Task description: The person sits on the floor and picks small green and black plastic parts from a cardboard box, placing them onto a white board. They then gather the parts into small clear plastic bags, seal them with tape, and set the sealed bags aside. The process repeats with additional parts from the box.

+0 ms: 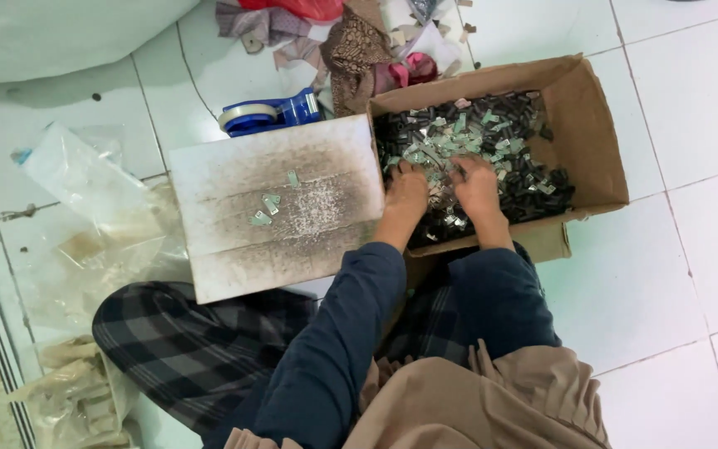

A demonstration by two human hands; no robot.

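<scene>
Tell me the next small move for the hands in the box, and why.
Probably pinch one pale green piece out of the box and set it on the board. Both the left hand and right hand are buried in the mixed dark and pale pieces, and a few pale pieces already lie on the board.
</scene>
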